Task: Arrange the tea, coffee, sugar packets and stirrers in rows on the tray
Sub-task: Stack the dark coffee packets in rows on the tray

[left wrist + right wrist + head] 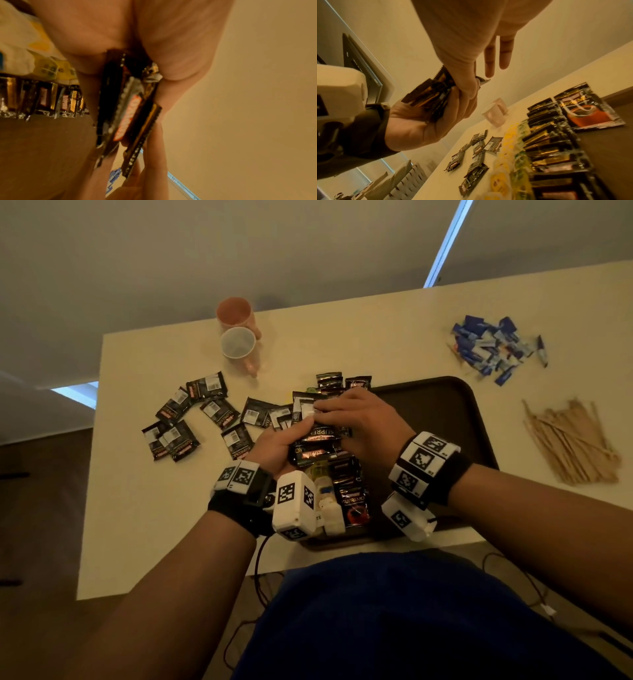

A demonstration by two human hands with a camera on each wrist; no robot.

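Observation:
My left hand [286,441] grips a stack of black coffee packets [317,440] above the left part of the dark brown tray [445,405]. The right hand [342,419] pinches the top packet of that stack, thumb and forefinger on it, the other fingers [505,58] straight. In the left wrist view the stack [130,108] stands edge-on in my palm. A row of coffee packets [349,484] lies overlapped on the tray [616,155], with yellow and white tea packets [510,148] in a row to its left. Loose coffee packets [191,419] lie on the table.
A heap of blue sugar packets [493,347] lies at the back right of the white table [137,508]. Wooden stirrers [572,443] are piled right of the tray. Two cups [236,337] lie at the table's far edge.

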